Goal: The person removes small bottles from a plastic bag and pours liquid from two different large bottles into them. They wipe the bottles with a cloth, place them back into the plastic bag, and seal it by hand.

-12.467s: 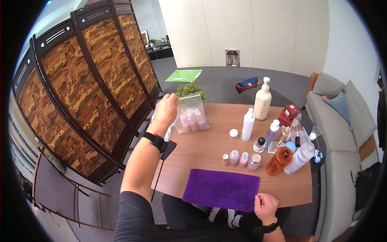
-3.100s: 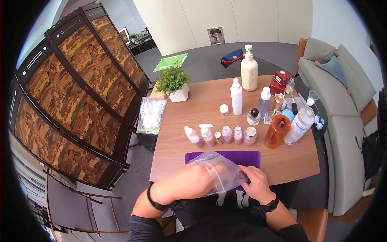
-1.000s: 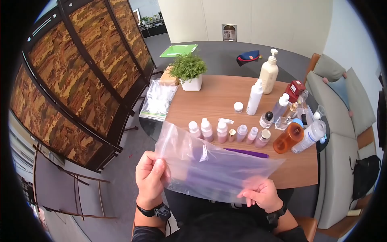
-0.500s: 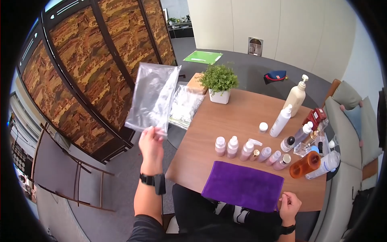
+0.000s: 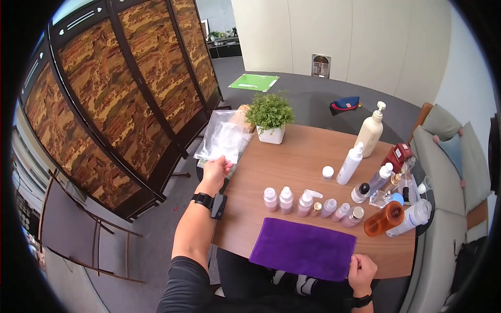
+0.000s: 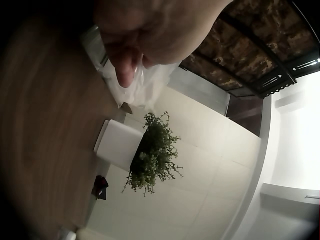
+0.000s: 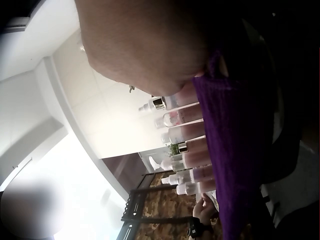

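Nearest, the right hand point(image 5: 362, 270) has its fingers curled and grips a corner of the purple towel point(image 5: 302, 248), which lies along the near edge of the table point(image 5: 287, 161). The towel looks soft and limp, likely easy to lift by any corner. Just past it stands a row of small bottles point(image 5: 306, 203). Farther out, the left hand point(image 5: 215, 173) pinches the near edge of a clear plastic bag point(image 5: 216, 136) beyond the table's left side, above more pale plastic; whether the two touch, I cannot tell. The bag should be very light, floppy and a little slippery, apt to crumple or cling, so a finger-and-thumb hold on an edge or corner seems best. Beyond, a potted plant point(image 5: 270, 117) stands at the table's far left corner.
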`<state>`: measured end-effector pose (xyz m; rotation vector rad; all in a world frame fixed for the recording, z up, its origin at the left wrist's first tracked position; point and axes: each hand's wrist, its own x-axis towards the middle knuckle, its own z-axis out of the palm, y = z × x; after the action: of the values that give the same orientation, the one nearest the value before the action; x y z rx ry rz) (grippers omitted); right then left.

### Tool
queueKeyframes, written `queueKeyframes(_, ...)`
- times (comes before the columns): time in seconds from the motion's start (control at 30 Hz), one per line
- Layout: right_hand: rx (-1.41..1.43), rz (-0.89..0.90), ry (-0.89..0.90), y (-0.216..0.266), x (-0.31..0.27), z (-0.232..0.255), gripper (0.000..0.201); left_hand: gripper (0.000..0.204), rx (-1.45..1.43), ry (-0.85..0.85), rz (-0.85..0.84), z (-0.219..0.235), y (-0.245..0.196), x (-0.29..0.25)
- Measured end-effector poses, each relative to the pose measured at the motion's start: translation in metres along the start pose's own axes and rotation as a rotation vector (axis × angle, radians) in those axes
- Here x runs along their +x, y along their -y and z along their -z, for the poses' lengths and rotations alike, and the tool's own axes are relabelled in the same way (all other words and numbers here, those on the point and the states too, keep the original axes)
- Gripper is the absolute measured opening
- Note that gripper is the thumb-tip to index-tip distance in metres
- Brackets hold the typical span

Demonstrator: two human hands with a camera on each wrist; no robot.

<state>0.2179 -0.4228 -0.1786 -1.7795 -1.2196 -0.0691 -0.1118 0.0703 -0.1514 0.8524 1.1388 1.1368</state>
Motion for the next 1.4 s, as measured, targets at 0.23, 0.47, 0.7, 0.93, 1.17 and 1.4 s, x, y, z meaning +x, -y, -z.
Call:
queueKeyframes(0.23,-0.013,0.044,-0.003,0.004,0.002,0.000,0.005,0.034,-0.060,-0.040,0.161,0.002,-0.011,-0.021)
queueKeyframes(0.47,-0.039,0.059,-0.011,0.006,0.003,0.001,0.006,0.014,0.273,-0.370,-0.299,0.011,-0.006,-0.018)
queueKeyframes(0.7,-0.046,0.062,0.003,0.007,0.004,0.001,0.006,0.014,0.483,-0.304,-0.428,-0.013,-0.016,-0.013)
queueKeyframes(0.93,-0.051,0.057,-0.017,0.006,0.004,-0.001,0.005,0.024,0.169,0.103,-0.016,-0.027,-0.011,-0.011)
queueKeyframes(1.17,-0.053,0.053,-0.022,0.006,0.003,-0.001,0.006,0.037,0.093,0.041,-0.013,-0.015,-0.004,-0.020)
queueKeyframes(1.4,-0.053,0.032,-0.043,0.015,0.008,0.003,0.004,0.041,0.199,0.115,-0.025,0.011,-0.005,-0.037)
